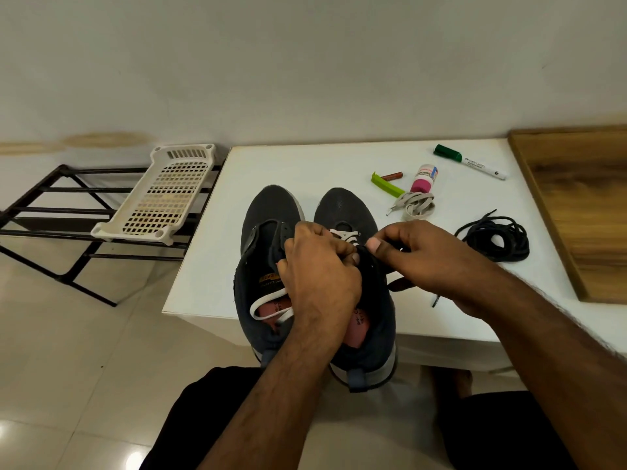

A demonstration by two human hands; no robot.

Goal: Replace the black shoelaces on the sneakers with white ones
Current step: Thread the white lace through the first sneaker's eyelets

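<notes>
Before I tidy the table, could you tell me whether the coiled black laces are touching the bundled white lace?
Apart. The head view shows bare white table between the black laces and the white lace.

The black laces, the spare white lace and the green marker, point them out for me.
black laces (493, 239): head view, middle of the coiled pile.
spare white lace (415, 204): head view, middle of the folded bundle.
green marker (470, 162): head view, white barrel near the green cap.

Table (210, 259): bare strip left of sneakers (315, 266), bare far edge by wall. Sneakers fill near middle, heels overhanging near edge. Right side crowded: black laces (493, 240) coiled, white lace (415, 205) bundled, bottle (424, 179), green clip (386, 186), marker (470, 161). Wooden board (583, 205) blocks far right. Rack (78, 212) with white tray (163, 195) flanks table's left.
</notes>
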